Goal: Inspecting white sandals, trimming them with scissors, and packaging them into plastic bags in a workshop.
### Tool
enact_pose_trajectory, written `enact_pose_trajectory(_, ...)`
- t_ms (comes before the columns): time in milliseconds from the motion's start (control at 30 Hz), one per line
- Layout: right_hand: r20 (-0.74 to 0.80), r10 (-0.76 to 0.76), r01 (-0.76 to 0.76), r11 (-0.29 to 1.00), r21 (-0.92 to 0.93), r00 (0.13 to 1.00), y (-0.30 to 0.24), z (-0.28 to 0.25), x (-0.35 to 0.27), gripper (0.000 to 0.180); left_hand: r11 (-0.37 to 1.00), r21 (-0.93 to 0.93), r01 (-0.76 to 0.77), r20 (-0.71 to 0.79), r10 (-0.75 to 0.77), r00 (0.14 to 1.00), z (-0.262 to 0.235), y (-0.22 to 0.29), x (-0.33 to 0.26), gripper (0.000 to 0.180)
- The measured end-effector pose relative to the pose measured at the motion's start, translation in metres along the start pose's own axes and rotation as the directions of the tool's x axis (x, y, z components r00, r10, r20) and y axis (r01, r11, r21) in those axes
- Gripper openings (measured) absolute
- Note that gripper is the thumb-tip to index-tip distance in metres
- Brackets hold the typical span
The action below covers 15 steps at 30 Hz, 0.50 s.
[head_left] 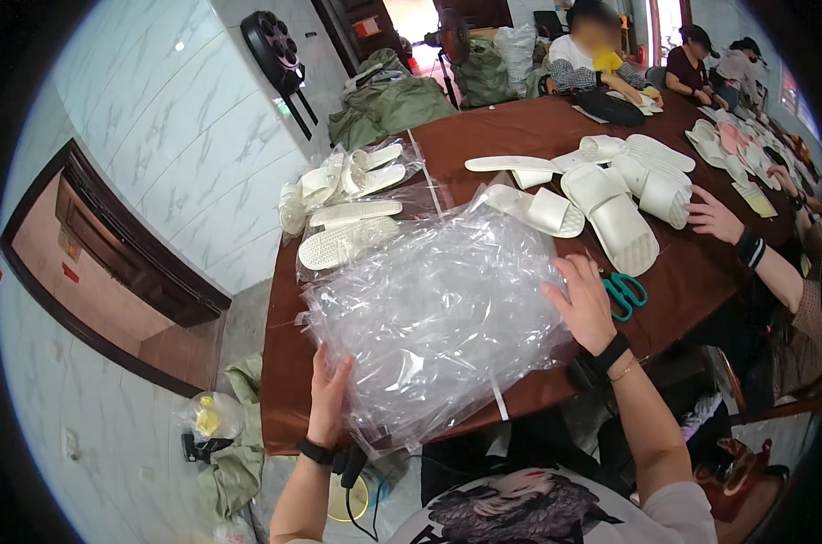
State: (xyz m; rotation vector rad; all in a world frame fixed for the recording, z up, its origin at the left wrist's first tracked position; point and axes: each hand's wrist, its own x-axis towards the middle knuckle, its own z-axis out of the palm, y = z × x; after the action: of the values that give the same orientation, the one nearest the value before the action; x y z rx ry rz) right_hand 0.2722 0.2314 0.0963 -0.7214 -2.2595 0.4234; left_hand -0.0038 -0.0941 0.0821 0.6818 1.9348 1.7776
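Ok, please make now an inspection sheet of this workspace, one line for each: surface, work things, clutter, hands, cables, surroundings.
Surface: brown table, largely covered.
Work things: clear bags in a flat pile at the near edge; loose pale slippers beyond; wrapped slippers at far left of the pile.
Clutter: teal scissors, right of the pile.
Hands: left hand at the pile's left edge, grip unclear; right hand spread at its right edge.
Cables: black cable below the left wrist; its ends unclear.
Surroundings: co-worker's hand by the slippers; fan and green sacks behind; doorway at left.
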Motion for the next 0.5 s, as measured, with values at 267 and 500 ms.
enact_pose_trajectory(267, 0.168, 0.033, -0.018, 0.996, -0.089, 0.985, -0.007, 0.013, 0.031, 0.044, 0.995, -0.056, -0.076, 0.006, 0.077, 0.997, -0.008, -0.019, 0.001, 0.054)
enact_pose_trajectory(500, 0.298, 0.056, -0.137, 0.957, 0.257, 0.953, 0.011, 0.062, 0.04, 0.053, 0.998, -0.059, -0.008, -0.092, 0.002, 0.996, -0.013, -0.017, -0.002, 0.057)
